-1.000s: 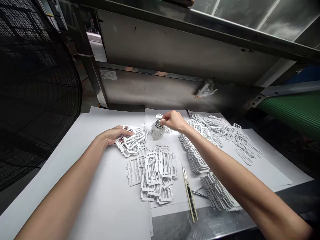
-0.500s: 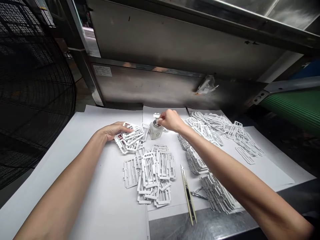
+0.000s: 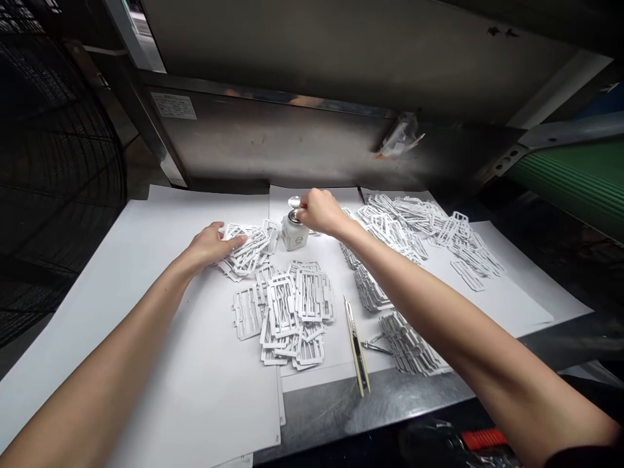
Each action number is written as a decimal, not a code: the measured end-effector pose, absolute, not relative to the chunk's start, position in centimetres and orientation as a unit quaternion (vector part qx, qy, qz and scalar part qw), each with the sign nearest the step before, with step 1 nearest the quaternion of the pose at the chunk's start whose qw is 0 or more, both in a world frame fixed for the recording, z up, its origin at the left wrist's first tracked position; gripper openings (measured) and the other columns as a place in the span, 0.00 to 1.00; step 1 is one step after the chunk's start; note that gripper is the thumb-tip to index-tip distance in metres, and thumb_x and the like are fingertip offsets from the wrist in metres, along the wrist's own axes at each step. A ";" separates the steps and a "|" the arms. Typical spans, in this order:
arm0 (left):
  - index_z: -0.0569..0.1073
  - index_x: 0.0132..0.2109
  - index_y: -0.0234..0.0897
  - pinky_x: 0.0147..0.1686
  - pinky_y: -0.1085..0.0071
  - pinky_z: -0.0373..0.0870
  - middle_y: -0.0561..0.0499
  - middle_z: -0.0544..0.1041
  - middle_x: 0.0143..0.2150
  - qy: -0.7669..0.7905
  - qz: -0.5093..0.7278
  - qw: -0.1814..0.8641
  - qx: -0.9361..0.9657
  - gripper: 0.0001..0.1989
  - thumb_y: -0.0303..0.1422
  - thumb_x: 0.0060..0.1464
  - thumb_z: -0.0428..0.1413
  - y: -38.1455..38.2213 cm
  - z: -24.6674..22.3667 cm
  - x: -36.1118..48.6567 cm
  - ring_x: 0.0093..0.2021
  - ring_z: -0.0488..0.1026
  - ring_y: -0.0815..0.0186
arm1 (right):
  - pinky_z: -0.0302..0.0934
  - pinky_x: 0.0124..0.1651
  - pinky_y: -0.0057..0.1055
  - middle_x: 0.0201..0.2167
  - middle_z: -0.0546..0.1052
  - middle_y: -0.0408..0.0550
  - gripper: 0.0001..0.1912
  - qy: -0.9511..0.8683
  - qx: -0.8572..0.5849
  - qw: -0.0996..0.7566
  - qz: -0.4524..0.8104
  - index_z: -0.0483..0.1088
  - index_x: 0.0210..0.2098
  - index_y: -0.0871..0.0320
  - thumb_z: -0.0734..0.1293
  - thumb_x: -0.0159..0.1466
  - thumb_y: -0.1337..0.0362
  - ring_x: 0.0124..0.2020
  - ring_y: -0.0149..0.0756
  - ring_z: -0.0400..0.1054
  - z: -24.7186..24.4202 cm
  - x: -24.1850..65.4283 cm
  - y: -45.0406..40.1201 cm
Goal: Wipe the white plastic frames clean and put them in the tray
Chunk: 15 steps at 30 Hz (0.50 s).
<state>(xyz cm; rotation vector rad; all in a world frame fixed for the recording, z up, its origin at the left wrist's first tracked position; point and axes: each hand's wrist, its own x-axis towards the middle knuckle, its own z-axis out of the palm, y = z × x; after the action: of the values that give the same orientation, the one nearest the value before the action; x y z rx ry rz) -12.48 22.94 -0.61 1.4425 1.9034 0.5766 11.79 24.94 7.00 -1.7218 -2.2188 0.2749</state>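
Note:
My right hand (image 3: 319,211) is closed at the mouth of a small white bottle (image 3: 294,234) with its round metal lid raised; what its fingertips pinch is too small to make out. To the left, my left hand (image 3: 210,246) rests at a loose pile of thin white plastic frames (image 3: 248,248), thumb on top and fingers apart, partly around the pile's edge. Nearer to me lies another heap of white frames (image 3: 285,309). Tweezers with pale yellow handles (image 3: 357,351) lie to the right of that heap.
Stacked frames (image 3: 409,344) and a spread of more frames (image 3: 414,227) cover the right side under my right forearm. Small metal clippers (image 3: 377,344) lie beside the tweezers. A metal panel (image 3: 292,143) stands behind; a fan cage (image 3: 58,143) is at left.
The view has tipped downward, showing more of the table's front edge. My left hand's fingers have spread, and the pile there lies flatter. My right hand stays at the bottle.

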 end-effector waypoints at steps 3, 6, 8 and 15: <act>0.57 0.62 0.35 0.47 0.63 0.62 0.36 0.65 0.57 0.733 0.222 0.285 0.576 0.46 0.56 0.40 0.55 21.6 -0.6 -12.4 0.54 0.65 0.49 | 0.51 0.29 0.30 0.22 0.69 0.50 0.05 -0.768 -0.605 0.183 0.103 0.69 0.23 0.61 0.66 0.53 0.74 0.29 0.40 0.63 7.5 12.0 24.7; 0.70 0.53 0.37 0.47 0.63 0.62 0.40 0.71 0.52 0.725 0.206 0.257 0.605 0.36 0.55 0.41 0.55 20.5 -0.3 -12.2 0.52 0.67 0.49 | 0.51 0.28 0.28 0.22 0.68 0.48 0.04 -0.758 -0.605 0.215 0.114 0.69 0.23 0.61 0.66 0.55 0.72 0.29 0.38 0.62 8.5 12.4 24.0; 0.74 0.47 0.36 0.47 0.62 0.63 0.40 0.72 0.49 0.722 0.197 0.236 0.620 0.32 0.54 0.40 0.56 20.2 -0.2 -12.0 0.50 0.67 0.48 | 0.51 0.27 0.27 0.22 0.68 0.48 0.05 -0.752 -0.605 0.233 0.121 0.69 0.24 0.62 0.66 0.56 0.71 0.28 0.36 0.62 9.3 12.7 23.3; 0.74 0.46 0.35 0.51 0.61 0.59 0.38 0.69 0.52 0.704 0.220 0.152 0.658 0.26 0.50 0.46 0.54 19.9 -0.3 -10.7 0.54 0.63 0.48 | 0.52 0.26 0.26 0.20 0.67 0.45 0.05 -0.712 -0.584 0.337 0.195 0.71 0.26 0.64 0.67 0.58 0.68 0.25 0.31 0.60 11.3 15.1 18.7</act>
<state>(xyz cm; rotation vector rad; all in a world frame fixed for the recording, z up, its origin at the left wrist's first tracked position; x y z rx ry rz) -10.72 19.87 -0.33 1.8894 2.0199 0.6300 15.12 18.70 11.31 -1.5211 -1.8569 0.5085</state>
